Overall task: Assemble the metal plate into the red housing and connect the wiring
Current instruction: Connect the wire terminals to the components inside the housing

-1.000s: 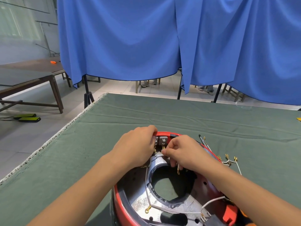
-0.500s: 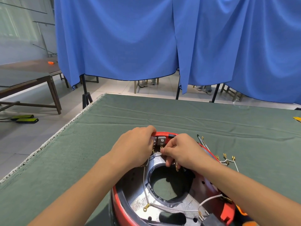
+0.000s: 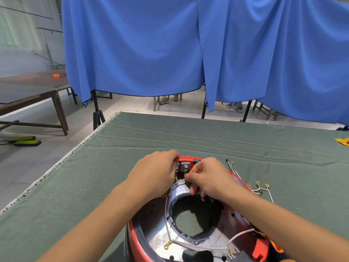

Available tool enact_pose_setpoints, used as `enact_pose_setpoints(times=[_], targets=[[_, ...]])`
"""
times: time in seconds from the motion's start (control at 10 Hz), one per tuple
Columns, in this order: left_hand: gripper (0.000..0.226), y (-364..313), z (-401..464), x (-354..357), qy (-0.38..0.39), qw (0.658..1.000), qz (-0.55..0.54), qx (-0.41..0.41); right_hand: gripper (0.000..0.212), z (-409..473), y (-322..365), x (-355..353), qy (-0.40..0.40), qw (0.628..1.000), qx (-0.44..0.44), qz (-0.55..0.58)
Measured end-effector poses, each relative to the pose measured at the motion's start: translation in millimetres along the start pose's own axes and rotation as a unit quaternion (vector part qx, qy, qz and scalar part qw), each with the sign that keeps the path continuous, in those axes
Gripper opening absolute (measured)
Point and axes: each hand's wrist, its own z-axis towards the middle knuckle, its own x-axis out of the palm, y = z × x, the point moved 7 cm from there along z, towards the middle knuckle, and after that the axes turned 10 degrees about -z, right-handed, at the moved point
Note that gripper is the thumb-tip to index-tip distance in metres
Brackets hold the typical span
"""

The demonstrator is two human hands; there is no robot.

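1. clearly, from the head camera, the red housing [image 3: 135, 241] lies on the green table cloth [image 3: 94, 167] close to the person, with the metal plate [image 3: 160, 239] already seated inside it, its big round opening showing the cloth below.
2. the left hand [image 3: 153, 174] has its fingers curled over the far rim of the housing, beside the grey terminal blocks [image 3: 185, 165]; it looks to be steadying the housing, and that hold should stay firm.
3. the right hand [image 3: 205, 178] pinches the end of a white wire [image 3: 180, 180] between thumb and forefinger, just under the terminal blocks. whether the connector is already on its tab cannot be told; the fingers hide it.
4. to do this well, i judge the connector should be lined up square with the tab and pushed straight on, gripping the metal end and not the wire, so nothing bends.
5. a brass ring terminal [image 3: 167, 245] on another wire lies loose on the plate, and a bundle of spare leads [image 3: 258, 188] rests on the cloth to the right of the housing; these probably come next, so keep them from tangling under the right wrist.
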Motion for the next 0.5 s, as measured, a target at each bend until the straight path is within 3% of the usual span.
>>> enact_pose_setpoints(times=[0.5], targets=[[0.025, 2.3, 0.5, -0.1, -0.010, 1.000, 0.000, 0.008, 0.034, 0.3, -2.1, -0.6, -0.025, 1.000, 0.006, -0.013]])
